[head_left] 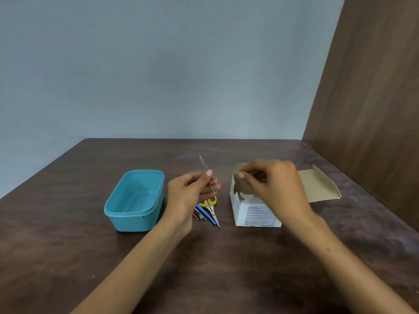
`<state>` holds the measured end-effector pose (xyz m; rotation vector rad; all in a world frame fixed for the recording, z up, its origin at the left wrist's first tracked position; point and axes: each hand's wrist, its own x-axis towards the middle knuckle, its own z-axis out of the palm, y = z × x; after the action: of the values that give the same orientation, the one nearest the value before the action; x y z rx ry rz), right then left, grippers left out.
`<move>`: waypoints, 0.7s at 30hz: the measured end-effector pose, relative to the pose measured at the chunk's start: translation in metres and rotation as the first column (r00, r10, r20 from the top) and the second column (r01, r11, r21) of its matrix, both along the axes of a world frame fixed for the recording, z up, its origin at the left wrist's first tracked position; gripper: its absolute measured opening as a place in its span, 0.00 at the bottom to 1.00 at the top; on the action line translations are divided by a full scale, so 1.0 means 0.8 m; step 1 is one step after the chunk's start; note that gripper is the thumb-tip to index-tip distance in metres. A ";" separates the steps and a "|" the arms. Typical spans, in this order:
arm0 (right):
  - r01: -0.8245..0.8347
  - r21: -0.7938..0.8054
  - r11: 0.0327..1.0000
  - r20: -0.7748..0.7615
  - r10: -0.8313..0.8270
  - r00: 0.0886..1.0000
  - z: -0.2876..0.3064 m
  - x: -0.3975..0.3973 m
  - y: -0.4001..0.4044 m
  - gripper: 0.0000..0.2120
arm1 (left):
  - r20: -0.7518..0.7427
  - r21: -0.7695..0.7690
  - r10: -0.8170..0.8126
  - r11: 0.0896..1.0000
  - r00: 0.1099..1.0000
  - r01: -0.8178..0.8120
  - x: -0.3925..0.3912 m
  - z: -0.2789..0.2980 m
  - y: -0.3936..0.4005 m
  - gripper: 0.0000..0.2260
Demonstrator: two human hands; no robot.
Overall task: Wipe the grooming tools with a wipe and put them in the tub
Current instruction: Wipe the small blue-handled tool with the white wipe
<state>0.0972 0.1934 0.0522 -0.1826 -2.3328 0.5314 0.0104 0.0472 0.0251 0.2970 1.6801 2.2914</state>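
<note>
My left hand (190, 191) holds thin metal tweezers (203, 165) upright, tips pointing up and away. My right hand (272, 184) reaches into the open top of a white cardboard wipe box (256, 214), fingertips pinched together at its front flap; whether a wipe is between them I cannot tell. An empty teal plastic tub (136, 200) stands to the left of my left hand. On the table between tub and box lie yellow-handled scissors (212, 207), a blue-handled tool (205, 214) and a small metal nail clipper (199, 216).
The dark brown wooden table (204, 268) meets a pale blue wall at the back. A brown wooden panel (367, 98) rises along the right side. The box's opened lid flap (322, 186) lies flat toward the right.
</note>
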 end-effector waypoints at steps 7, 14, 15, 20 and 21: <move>-0.010 0.020 1.000 0.496 -0.001 0.868 0.026 -0.022 0.062 0.05 | -0.017 -0.078 -0.024 0.997 1.000 0.022 -0.005 -0.013 -0.003 0.08; -0.182 0.041 0.982 0.712 0.099 0.695 0.020 -0.050 0.062 0.09 | -0.025 -0.076 -0.018 0.997 1.000 0.016 -0.007 -0.010 -0.005 0.07; -0.199 0.041 0.979 0.744 0.103 0.660 0.017 -0.052 0.061 0.10 | -0.026 -0.082 -0.019 0.996 0.999 0.016 -0.008 -0.010 -0.005 0.08; -0.241 0.070 0.968 0.811 0.086 0.578 0.006 -0.057 0.056 0.16 | -0.039 -0.123 -0.022 0.992 0.999 0.017 -0.008 -0.013 -0.004 0.08; -0.237 0.084 0.968 0.815 0.070 0.575 0.006 -0.058 0.056 0.15 | -0.040 -0.124 -0.021 0.992 0.999 0.016 -0.008 -0.013 -0.003 0.08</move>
<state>0.0504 0.2382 0.0567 -0.1476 -3.3253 0.3302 0.0042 0.0447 0.0148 0.3334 1.8224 2.1710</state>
